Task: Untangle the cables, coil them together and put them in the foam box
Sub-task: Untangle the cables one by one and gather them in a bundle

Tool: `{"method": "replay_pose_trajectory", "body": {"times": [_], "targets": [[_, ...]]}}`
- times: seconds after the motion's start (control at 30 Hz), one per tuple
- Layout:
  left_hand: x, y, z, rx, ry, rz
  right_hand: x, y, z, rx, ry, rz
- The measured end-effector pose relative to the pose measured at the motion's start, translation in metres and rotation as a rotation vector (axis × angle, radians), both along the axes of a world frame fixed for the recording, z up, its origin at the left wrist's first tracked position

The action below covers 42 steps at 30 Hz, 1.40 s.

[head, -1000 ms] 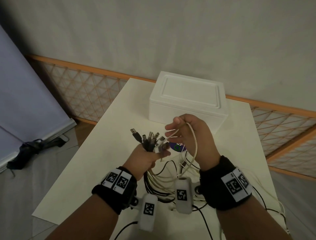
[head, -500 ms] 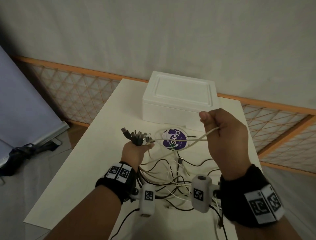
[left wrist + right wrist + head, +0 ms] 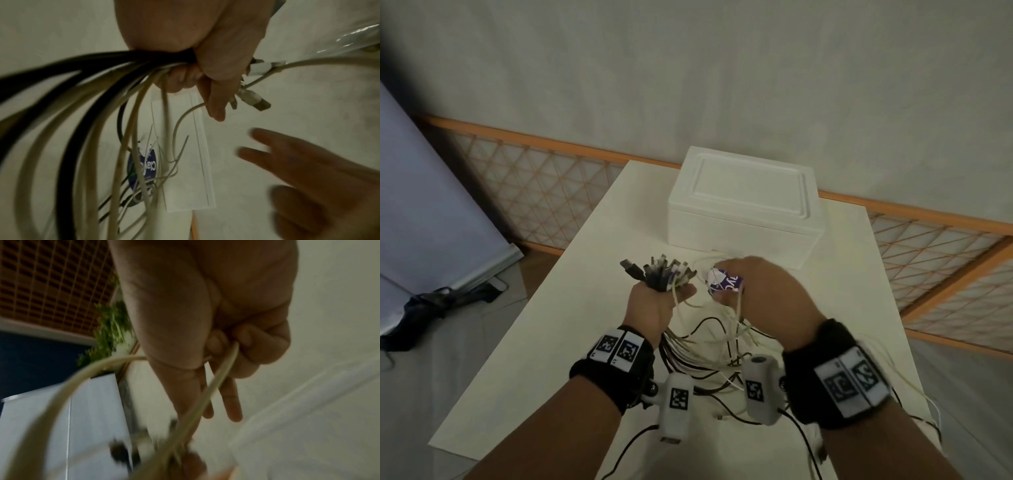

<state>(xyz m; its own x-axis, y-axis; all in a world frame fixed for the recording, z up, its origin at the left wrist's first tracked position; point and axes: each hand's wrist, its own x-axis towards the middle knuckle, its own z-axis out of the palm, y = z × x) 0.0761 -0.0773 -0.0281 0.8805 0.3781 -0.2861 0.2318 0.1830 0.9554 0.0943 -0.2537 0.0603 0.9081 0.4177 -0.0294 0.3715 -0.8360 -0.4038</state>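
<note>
White foam box [image 3: 744, 209], lid on, stands at far end of table [image 3: 592, 274]. Left hand [image 3: 654, 305] fists cable bundle [image 3: 115, 78] near box, plugs upward. Right hand [image 3: 763, 301] curls round one white cable [image 3: 222, 369]; only right wrist view shows this. Purple disc [image 3: 144, 165] reads "Clay".

Plain pale wall [image 3: 688, 68], orange lattice railing [image 3: 534, 192], white table [image 3: 551, 325], dim light
</note>
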Motion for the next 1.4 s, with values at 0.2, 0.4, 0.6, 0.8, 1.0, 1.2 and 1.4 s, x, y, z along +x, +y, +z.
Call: {"method": "replay_pose_trajectory", "body": {"times": [0.2,0.4,0.6,0.8,1.0,1.2,1.4], "targets": [[-0.004,-0.011,0.022,-0.026,-0.187,-0.122,0.003,0.037,-0.043,-0.106,0.163,0.179],[-0.003,-0.005,0.008,-0.207,-0.131,-0.17,0.007,0.036,-0.016,0.996,0.397,-0.07],[-0.003,-0.004,-0.016,0.229,0.067,-0.426,0.002,0.02,0.022,1.349,0.256,-0.005],[-0.003,0.009,-0.039,0.029,0.299,-0.075,0.004,-0.016,0.039,0.656,-0.479,-0.078],[-0.016,0.026,-0.04,-0.292,0.233,0.151,-0.006,-0.105,0.033,-0.125,-0.035,-0.599],[-0.028,0.013,-0.02,-0.476,0.098,0.168,-0.025,-0.103,0.014,-0.484,0.398,-0.348],[-0.038,-0.032,0.026,-0.526,-0.03,-0.008,-0.053,0.008,-0.02,-0.021,0.366,0.19]]}}
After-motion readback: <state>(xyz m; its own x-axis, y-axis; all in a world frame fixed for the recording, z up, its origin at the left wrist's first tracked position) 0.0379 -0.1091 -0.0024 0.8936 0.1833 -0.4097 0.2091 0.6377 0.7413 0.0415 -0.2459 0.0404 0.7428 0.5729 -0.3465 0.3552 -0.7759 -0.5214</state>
